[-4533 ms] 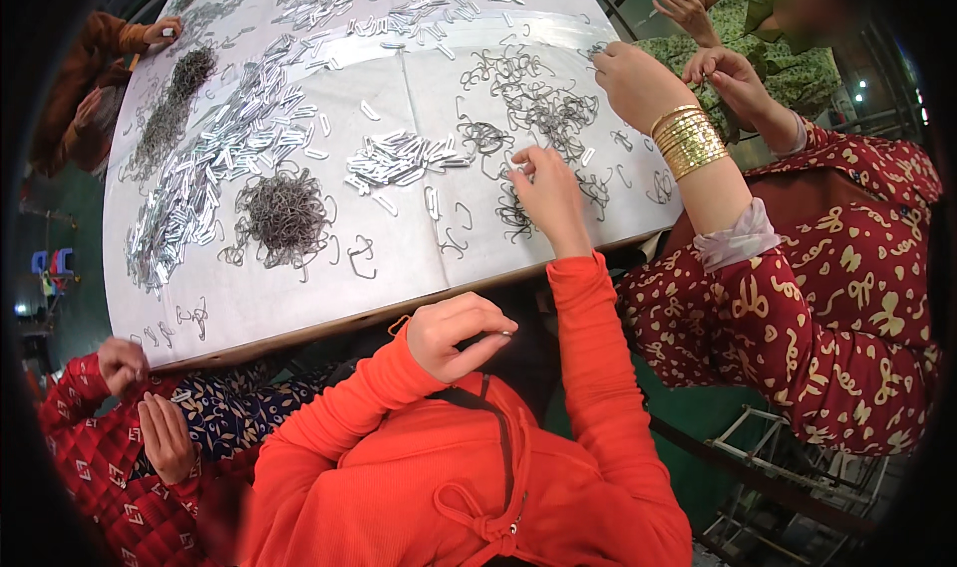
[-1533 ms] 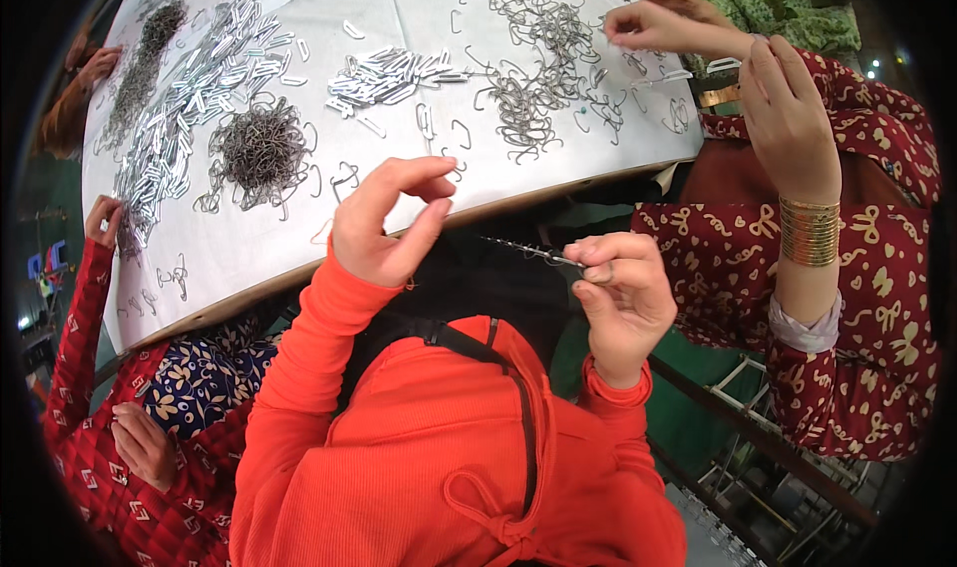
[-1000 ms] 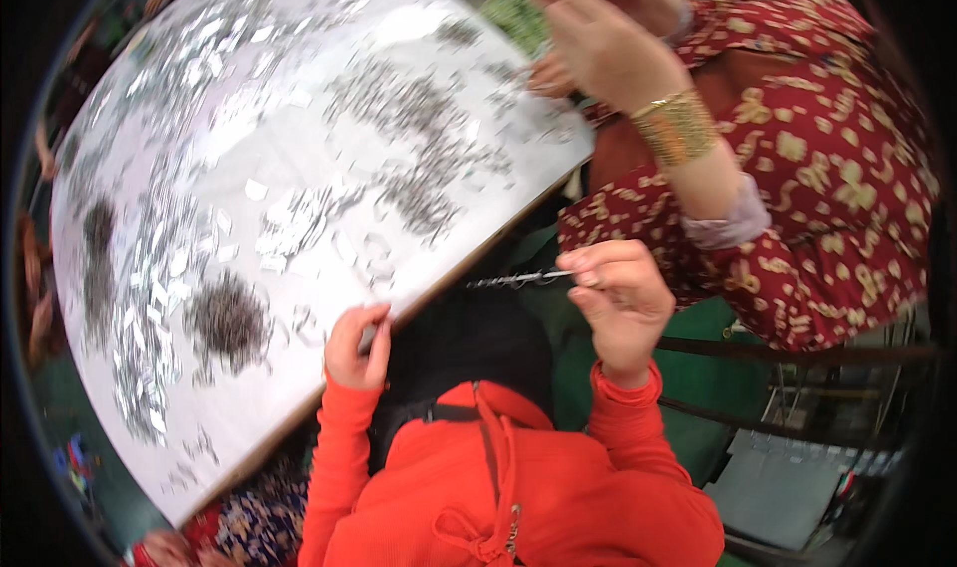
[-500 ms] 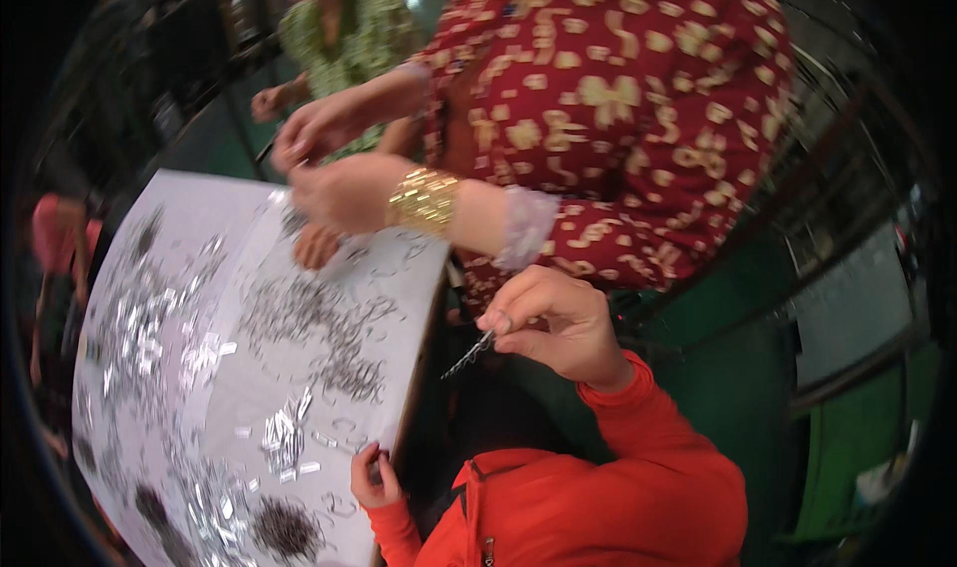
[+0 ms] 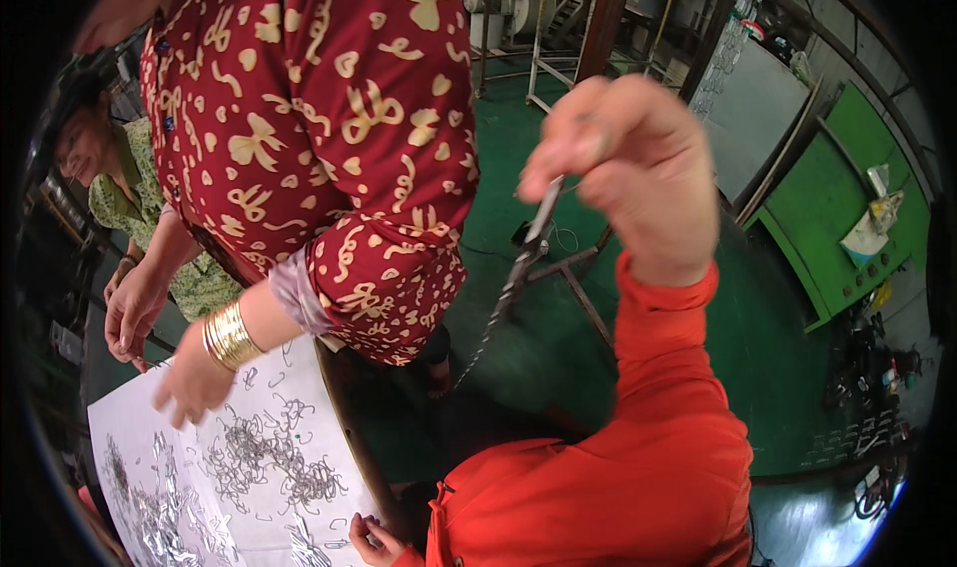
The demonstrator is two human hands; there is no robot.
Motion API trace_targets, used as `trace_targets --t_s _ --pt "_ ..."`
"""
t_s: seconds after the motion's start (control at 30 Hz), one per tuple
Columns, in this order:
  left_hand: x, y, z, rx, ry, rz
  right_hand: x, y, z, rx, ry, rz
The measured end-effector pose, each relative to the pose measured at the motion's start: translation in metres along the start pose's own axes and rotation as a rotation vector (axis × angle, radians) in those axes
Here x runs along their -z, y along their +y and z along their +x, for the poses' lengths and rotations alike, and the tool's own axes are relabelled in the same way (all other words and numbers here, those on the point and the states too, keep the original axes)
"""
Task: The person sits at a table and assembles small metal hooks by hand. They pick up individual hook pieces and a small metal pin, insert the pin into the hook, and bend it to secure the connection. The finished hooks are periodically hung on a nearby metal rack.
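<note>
Well, right hand (image 5: pixel 623 173) pinches the wire strand (image 5: pixel 518 268) up high; left hand (image 5: pixel 371 539) fingertips rest on surface (image 5: pixel 269 512) edge, near wire bits — keep the pinch firm.

Thin metal strip (image 5: pixel 518 268) dangling (blurred), pinched atop.

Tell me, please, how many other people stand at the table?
2: one in a red patterned shirt reaching onto the table, one in green at left. Others may be hidden.
</note>
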State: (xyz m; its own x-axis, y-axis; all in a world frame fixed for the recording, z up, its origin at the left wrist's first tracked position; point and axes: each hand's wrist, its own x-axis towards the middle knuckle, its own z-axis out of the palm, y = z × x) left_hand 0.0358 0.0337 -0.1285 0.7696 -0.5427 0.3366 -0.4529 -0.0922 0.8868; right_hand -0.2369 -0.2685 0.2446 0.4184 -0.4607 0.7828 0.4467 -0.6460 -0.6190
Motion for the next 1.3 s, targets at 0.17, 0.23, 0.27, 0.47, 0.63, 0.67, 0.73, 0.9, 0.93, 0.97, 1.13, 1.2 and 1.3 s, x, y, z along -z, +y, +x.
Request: trace_targets --t_s 0.17,0.23,0.27,0.47,0.63,0.67,0.73,0.9,0.93,0.97,1.13,1.2,1.3 --pt "0.0 -0.006 0.005 0.028 -0.007 -0.007 0.061 -0.042 -0.005 -0.007 0.071 -0.402" --pt "-0.016 0.013 0.009 0.028 0.0 0.041 0.103 -0.057 -0.014 -0.088 0.162 -0.499" --pt "-0.017 0.021 0.01 0.032 -0.02 0.052 0.112 -0.059 -0.012 -0.065 0.194 -0.518" --pt "-0.018 0.033 0.012 -0.074 -0.122 0.133 0.162 -0.087 -0.011 -0.131 0.426 -0.692" --pt "-0.024 0.041 0.003 -0.195 -0.137 0.219 0.266 -0.113 -0.018 -0.201 0.405 -0.73" --pt "-0.027 0.045 0.004 -0.206 -0.165 0.227 0.279 -0.116 -0.019 -0.25 0.444 -0.759" --pt "-0.041 0.056 0.005 -0.229 -0.204 0.25 0.296 -0.119 -0.023 -0.24 0.556 -0.813" --pt "-0.062 0.084 0.015 -0.269 -0.272 0.313 0.321 -0.116 -0.012 -0.17 0.709 -0.805" --pt "-0.07 0.089 0.017 -0.269 -0.294 0.317 0.33 -0.118 -0.009 -0.181 0.744 -0.827" --pt "-0.075 0.093 0.018 -0.269 -0.31 0.322 0.34 -0.119 -0.005 -0.157 0.785 -0.804" --pt "-0.089 0.104 0.023 -0.268 -0.401 0.346 0.394 -0.131 0.025 -0.027 0.842 -0.734" --pt "-0.092 0.109 0.025 -0.266 -0.429 0.361 0.406 -0.132 0.041 -0.027 0.88 -0.745" --pt "-0.094 0.118 0.028 -0.26 -0.449 0.39 0.438 -0.127 0.071 0.07 0.877 -0.667"
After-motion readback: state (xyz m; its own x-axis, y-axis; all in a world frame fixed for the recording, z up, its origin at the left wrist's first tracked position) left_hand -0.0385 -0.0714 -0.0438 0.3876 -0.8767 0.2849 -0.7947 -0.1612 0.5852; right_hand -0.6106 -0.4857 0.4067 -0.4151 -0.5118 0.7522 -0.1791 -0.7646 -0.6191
